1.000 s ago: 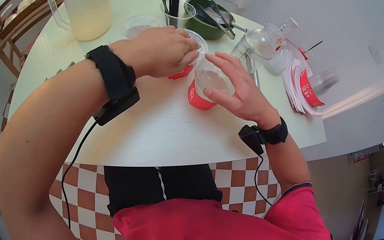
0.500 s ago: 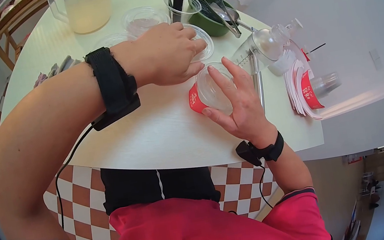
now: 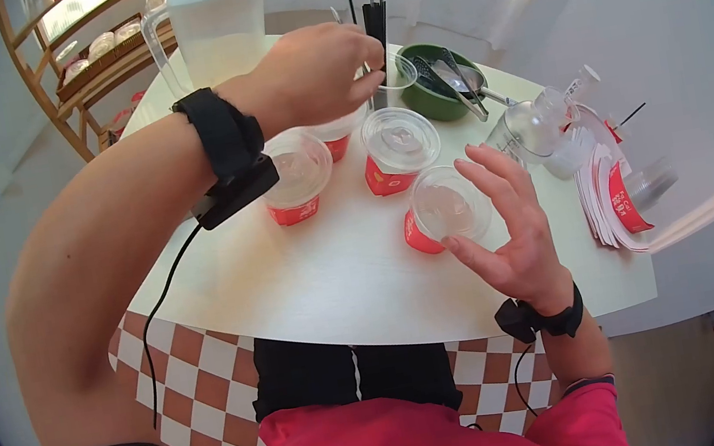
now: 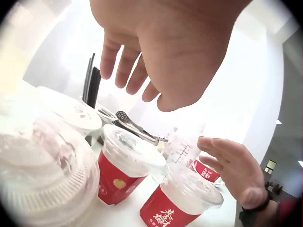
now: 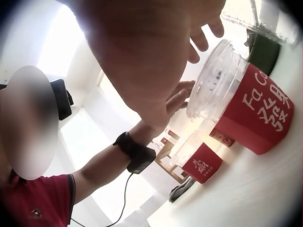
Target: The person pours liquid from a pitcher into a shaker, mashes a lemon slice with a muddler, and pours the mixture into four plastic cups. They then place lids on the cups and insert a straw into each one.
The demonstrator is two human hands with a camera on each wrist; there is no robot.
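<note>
Over the right half of a pale worktop point(image 3: 358, 288), nearest its front edge, a right hand point(image 3: 514, 240) is held with thumb and fingers spread apart beside a red-sleeved front cup point(image 3: 438, 205); whether the rim is touched cannot be told. The cup is topped in clear plastic, and its contents cannot be made out.

By the right edge, red and white paper sleeves point(image 3: 598, 199) are laid in a fanned pile, with stacked clear cups point(image 3: 650, 184) next to them. Farther in, a left cup point(image 3: 294, 181) and a middle cup point(image 3: 396, 147) are seen upright, both lidded and red-sleeved, and a rear cup point(image 3: 337, 144) is partly hidden by the raised left arm. A clear measuring vessel point(image 3: 528, 126) is placed toward the right edge.

Above the cups, a left hand point(image 3: 320, 79) is suspended palm down, its fingers drooping and apart, near black straws point(image 3: 379, 23) that are kept in a clear holder point(image 3: 399, 76). Toward the far edge, ladles and tongs point(image 3: 458, 81) are gathered in a green bowl point(image 3: 427, 104). At the far left, a lidded pitcher point(image 3: 224, 29) is partly filled with pale yellow liquid.
</note>
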